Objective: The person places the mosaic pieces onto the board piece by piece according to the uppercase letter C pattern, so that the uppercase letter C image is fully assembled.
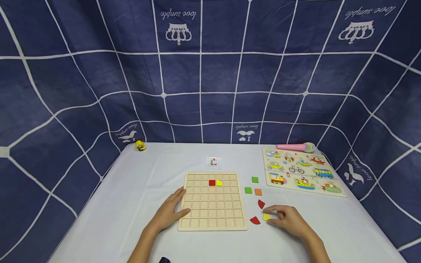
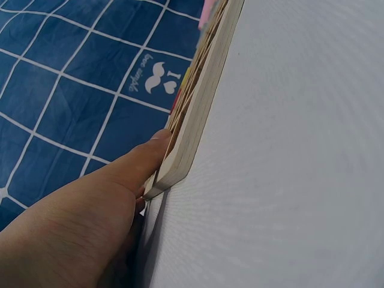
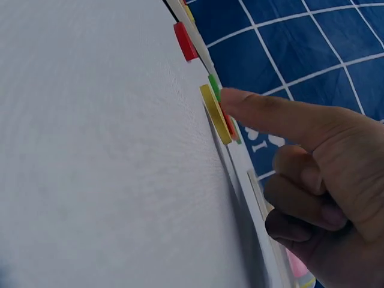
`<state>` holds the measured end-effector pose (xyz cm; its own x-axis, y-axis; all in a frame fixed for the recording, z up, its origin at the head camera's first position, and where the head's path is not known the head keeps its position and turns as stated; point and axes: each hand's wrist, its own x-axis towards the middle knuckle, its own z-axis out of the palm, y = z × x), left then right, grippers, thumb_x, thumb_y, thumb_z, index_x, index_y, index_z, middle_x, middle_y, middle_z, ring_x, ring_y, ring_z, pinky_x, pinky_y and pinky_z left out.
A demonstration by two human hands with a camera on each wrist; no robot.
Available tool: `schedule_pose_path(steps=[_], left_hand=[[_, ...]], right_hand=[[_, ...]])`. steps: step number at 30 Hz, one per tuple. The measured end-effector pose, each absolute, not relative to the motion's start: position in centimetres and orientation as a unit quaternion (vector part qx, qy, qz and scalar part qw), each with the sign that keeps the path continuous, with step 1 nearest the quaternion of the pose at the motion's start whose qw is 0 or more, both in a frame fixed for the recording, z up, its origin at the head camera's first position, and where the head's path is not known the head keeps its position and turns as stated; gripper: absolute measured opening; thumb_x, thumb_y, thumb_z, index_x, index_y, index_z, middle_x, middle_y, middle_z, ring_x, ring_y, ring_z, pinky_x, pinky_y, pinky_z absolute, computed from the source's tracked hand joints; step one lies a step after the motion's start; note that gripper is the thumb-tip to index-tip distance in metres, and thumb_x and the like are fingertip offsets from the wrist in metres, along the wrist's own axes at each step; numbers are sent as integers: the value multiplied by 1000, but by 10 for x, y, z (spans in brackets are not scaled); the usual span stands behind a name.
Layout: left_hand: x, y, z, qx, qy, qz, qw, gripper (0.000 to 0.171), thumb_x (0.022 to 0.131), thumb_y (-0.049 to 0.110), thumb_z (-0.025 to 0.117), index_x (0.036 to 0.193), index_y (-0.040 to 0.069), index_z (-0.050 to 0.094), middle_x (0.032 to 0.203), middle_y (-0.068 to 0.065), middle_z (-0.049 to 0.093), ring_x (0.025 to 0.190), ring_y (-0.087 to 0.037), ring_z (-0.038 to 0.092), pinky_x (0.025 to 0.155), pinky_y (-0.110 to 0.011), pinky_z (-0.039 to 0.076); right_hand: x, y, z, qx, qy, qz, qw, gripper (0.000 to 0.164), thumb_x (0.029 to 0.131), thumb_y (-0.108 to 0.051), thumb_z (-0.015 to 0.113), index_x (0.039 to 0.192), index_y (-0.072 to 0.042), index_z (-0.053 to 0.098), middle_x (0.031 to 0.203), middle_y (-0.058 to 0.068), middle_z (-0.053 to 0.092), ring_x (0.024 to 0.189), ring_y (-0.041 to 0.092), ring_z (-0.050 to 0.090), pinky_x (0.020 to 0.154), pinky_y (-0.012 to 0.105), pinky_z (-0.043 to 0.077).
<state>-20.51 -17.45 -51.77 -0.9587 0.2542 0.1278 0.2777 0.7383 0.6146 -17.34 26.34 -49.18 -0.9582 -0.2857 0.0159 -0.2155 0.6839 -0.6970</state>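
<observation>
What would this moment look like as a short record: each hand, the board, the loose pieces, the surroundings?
Left hand: rests on left edge of grid board
Right hand: thumb and forefinger at loose yellow piece; pinch unclear
On board: red square beside yellow tile, second row from far side
Also loose: two green squares, one orange square, two red wedges
Beyond board: pattern card
Right side: vehicle puzzle, pink microphone behind it
Far left: small figurine
</observation>
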Motion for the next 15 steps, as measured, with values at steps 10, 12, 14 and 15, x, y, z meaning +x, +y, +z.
schedule_pose_path(steps=[10,12,14,15], left_hand=[[-205,-175,-518,-146,-931,-335,17,80,80,48,67,143,12,35,150,-6,26,135,-33,24,104,-55,24],[-206,-175,-518,-147,-930,-335,19,79,80,47,67,143,11,35,150,-6,27,135,-33,24,104,-55,24],[-205,-175,-518,-148,-930,-336,17,79,80,46,67,143,11,35,150,-6,27,135,-33,24,105,-55,24],[-205,-175,-518,-148,-930,-336,15,79,80,47,67,143,11,35,150,-6,26,135,-33,24,105,-54,24]], right_hand=[[-178,259,-496,-100,933,-344,25,21,72,-30,78,91,-29,69,50,-7,34,45,4,28,44,19,26],[-178,259,-496,-77,939,-335,15,22,70,-32,79,90,-30,69,49,-7,35,45,5,29,44,20,26],[-177,259,-495,-58,941,-332,15,25,69,-34,80,90,-29,69,49,-6,35,45,6,29,44,21,26],[-176,260,-494,-51,942,-332,18,26,68,-34,81,90,-29,69,49,-6,35,45,6,29,44,21,26]])
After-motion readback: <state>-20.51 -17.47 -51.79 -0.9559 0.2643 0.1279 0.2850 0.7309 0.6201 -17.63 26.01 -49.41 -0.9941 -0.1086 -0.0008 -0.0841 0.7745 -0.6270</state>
